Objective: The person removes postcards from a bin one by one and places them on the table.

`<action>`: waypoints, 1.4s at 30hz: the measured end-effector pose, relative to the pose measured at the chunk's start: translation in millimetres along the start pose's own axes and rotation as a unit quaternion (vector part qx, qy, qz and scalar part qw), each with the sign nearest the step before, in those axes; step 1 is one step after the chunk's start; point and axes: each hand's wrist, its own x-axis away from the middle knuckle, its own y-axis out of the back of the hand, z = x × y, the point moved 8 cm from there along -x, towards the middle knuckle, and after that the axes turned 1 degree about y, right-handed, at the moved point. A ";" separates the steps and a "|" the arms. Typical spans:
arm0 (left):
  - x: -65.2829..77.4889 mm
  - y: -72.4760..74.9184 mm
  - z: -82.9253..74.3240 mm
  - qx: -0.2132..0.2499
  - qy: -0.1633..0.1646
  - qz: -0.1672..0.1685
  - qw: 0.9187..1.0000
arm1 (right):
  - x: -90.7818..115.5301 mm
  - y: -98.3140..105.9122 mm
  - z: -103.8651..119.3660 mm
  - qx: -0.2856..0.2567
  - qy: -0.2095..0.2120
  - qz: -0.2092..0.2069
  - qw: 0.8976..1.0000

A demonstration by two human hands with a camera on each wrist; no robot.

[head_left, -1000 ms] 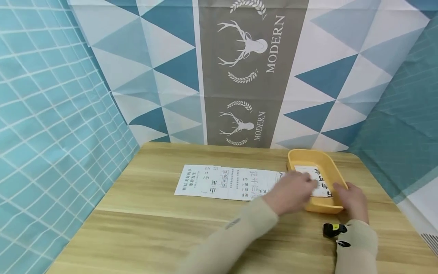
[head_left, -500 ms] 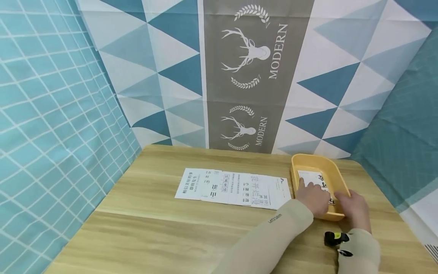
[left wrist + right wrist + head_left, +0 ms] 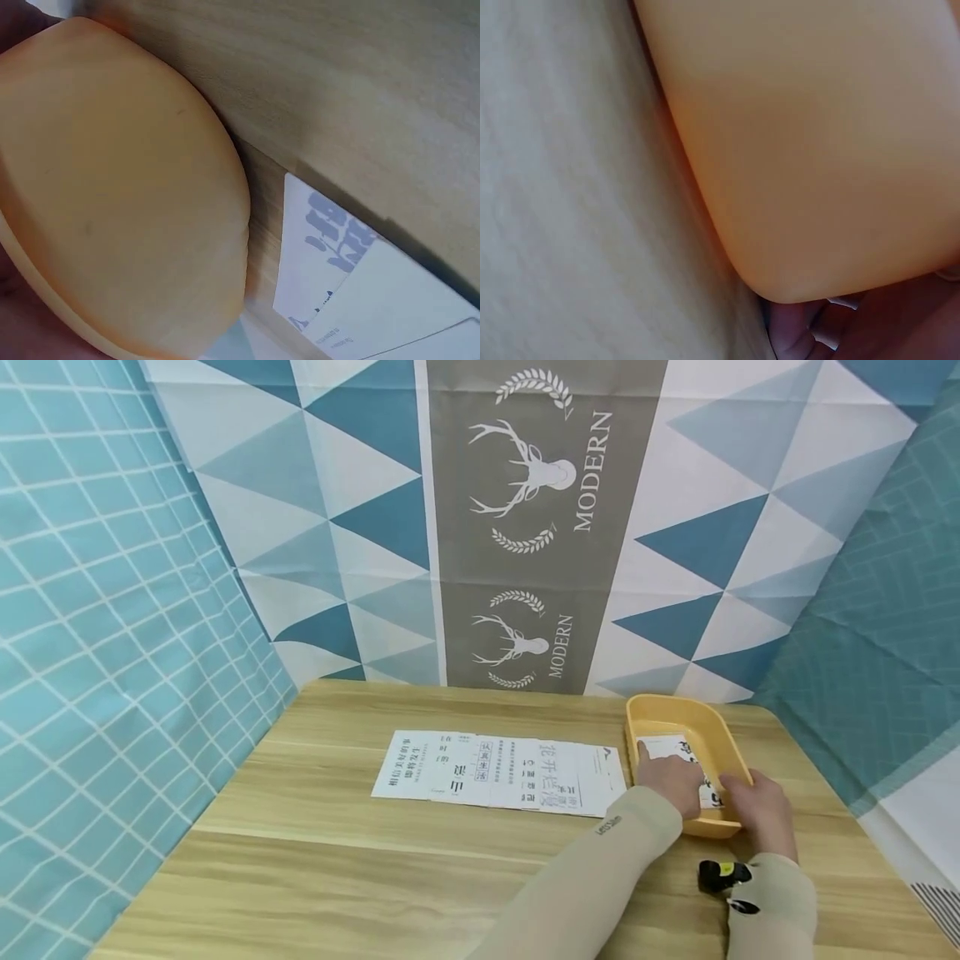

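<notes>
An orange tray (image 3: 708,735) stands at the table's right side, holding white printed cards (image 3: 662,743) with dark characters. My left hand (image 3: 671,783) reaches into it from the left, its fingers round the edges of a card; the thumb is hidden. At the tray's right rim, my right hand (image 3: 763,810) grips the wall, thumb over the inside. The tray (image 3: 127,180) fills much of the left wrist view. In the right wrist view the tray's outer wall (image 3: 817,165) hides most of the hand, with fingers (image 3: 789,330) below its corner.
Left of the tray, several white printed cards (image 3: 495,772) lie edge to edge in a row on the wooden table (image 3: 315,877). A black device (image 3: 722,876) sits at the right wrist. Patterned cloth (image 3: 375,527) hangs behind the table.
My left hand has moved right and down into the tray, onto the cards, uncovering the right end of the card row. The right hand keeps hold of the tray's rim.
</notes>
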 end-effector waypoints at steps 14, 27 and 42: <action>-0.1 2.2 1.2 -0.016 -0.049 -0.047 0.998 | 2.0 2.0 3.9 0.011 0.010 -0.001 1.000; 22.4 16.8 7.2 -0.061 -0.068 -0.255 0.963 | 2.1 3.8 3.1 0.010 0.006 -0.008 1.000; 88.6 69.8 104.5 0.384 -0.044 -0.312 0.868 | -2.9 0.3 -2.8 0.015 -0.009 -0.003 1.000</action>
